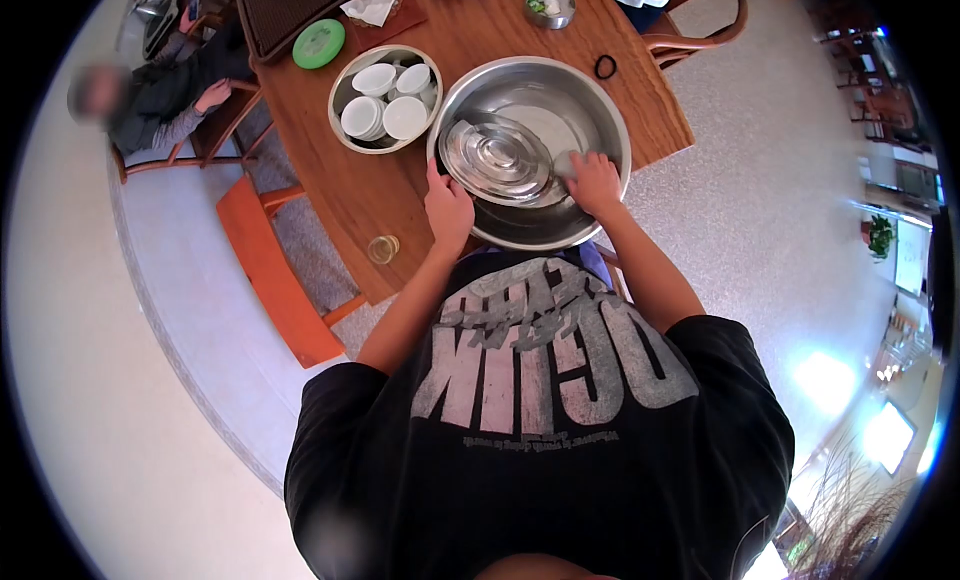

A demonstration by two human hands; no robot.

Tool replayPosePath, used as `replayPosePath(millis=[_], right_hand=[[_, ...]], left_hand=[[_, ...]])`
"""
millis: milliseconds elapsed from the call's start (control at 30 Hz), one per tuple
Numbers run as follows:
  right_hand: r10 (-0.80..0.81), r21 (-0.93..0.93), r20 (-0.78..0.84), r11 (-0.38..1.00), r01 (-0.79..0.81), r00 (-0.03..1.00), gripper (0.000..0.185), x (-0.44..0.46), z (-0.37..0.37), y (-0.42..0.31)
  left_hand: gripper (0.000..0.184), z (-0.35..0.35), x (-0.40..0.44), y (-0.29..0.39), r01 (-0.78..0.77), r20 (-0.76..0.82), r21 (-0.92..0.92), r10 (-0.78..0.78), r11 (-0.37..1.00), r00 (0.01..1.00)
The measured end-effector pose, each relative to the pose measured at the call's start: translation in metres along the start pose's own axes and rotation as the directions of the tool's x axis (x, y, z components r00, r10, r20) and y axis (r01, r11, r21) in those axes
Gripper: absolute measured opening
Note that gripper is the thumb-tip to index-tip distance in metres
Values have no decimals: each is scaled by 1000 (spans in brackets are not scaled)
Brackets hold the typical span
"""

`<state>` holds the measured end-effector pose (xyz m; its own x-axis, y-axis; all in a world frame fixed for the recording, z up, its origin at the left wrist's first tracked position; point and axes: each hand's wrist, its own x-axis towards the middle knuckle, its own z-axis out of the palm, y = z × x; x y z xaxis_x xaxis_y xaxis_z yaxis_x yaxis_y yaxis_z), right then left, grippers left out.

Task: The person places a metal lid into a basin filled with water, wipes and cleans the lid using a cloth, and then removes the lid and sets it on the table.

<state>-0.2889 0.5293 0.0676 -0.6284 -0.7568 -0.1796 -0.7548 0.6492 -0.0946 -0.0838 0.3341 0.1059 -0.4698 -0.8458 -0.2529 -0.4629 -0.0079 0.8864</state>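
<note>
A large stainless steel basin (603,100) stands at the near end of the wooden table, in front of my body. Inside it, toward the left, lies a stack of shiny round metal pieces that look like plates or lids (497,155). My left hand (450,212) grips the basin's left rim, thumb and fingers closed around the edge. Reaching into the right side of the basin, my right hand (594,184) has its fingers curled over a small pale grey piece (564,166) beside the stack. What that piece is, I cannot tell.
A smaller metal bowl (337,120) holds several white cups. Around it are a green plate (319,44), a napkin holder (373,4), a small glass (383,249) and a black ring (605,67). People sit at left and far right; an orange chair (275,270) stands left.
</note>
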Motion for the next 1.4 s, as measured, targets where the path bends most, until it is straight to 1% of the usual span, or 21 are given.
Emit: replayPosePath(millis=[67, 167, 200, 267, 300, 367, 467, 567, 600, 667, 700, 767, 867, 900, 1000, 1100, 1167, 1233, 1267, 1367, 1400], right_hand=[[25, 62, -38, 998, -22, 999, 43, 2, 7, 2], [107, 153, -18, 983, -103, 994, 44, 7, 5, 0], [142, 180, 2, 974, -140, 990, 44, 8, 4, -1], [133, 175, -40, 977, -124, 990, 45, 10, 1, -2], [127, 172, -60, 978, -115, 990, 46, 12, 0, -3], [127, 147, -6, 981, -124, 992, 47, 14, -2, -7], [92, 126, 5, 988, -92, 996, 46, 17, 6, -8], [109, 179, 14, 978, -110, 994, 47, 23, 17, -7], [124, 208, 23, 970, -126, 992, 47, 26, 22, -7], [136, 472, -28, 875, -106, 990, 49, 33, 32, -6], [148, 590, -50, 803, -90, 988, 50, 34, 35, -5], [172, 644, 39, 749, -156, 984, 50, 36, 15, -17], [203, 735, 88, 647, -201, 975, 49, 47, -2, -39], [213, 767, 90, 608, -204, 973, 48, 53, -3, -45], [228, 645, -203, 763, -45, 952, 49, 82, 17, -55], [234, 663, -228, 748, -25, 945, 48, 96, 0, -77], [183, 676, -266, 736, 48, 946, 43, 100, -4, -92], [105, 662, -262, 743, 99, 959, 41, 95, -11, -103], [61, 653, -283, 743, 146, 957, 34, 89, -14, -108], [-135, 613, -336, 721, 325, 932, 31, 71, -11, -110], [-210, 529, -310, 772, 352, 927, 26, 62, -13, -110]], left_hand=[[49, -1, 9, -13, 94, 102, -122, -82, 988, 991], [46, 17, 34, -72, 24, 38, -306, -13, 952, 999], [43, 18, 33, -69, 9, 46, -302, 5, 953, 999], [39, 22, 32, -61, -26, 62, -296, 47, 955, 997], [38, 25, 34, -63, 49, 101, -380, -12, 924, 995], [35, 28, 38, -68, 200, 190, -527, -115, 826, 975], [30, 23, 33, -45, 351, 281, -656, -215, 669, 935], [22, 18, 32, -40, 371, 360, -725, -141, 580, 922], [19, 17, 33, -44, 378, 380, -727, -123, 574, 917], [14, 17, 35, -52, 393, 421, -731, -85, 558, 903], [16, 16, 35, -52, 400, 434, -720, -82, 568, 897], [22, 15, 33, -52, 413, 461, -696, -76, 587, 884], [36, 20, 31, -50, 181, 349, -637, 70, 750, 935], [39, 20, 31, -49, 197, 361, -644, 66, 739, 930], [45, 15, 24, -38, 275, 408, -664, 29, 695, 912], [46, 17, 26, -43, 234, 394, -654, 59, 719, 917], [47, 18, 28, -48, 206, 385, -666, 93, 717, 918], [48, 19, 29, -53, 193, 370, -667, 94, 720, 924], [48, 18, 29, -55, 196, 359, -661, 76, 724, 930], [48, 15, 24, -50, 225, 349, -690, 43, 688, 936], [48, 14, 22, -47, 238, 351, -705, 36, 668, 936]])
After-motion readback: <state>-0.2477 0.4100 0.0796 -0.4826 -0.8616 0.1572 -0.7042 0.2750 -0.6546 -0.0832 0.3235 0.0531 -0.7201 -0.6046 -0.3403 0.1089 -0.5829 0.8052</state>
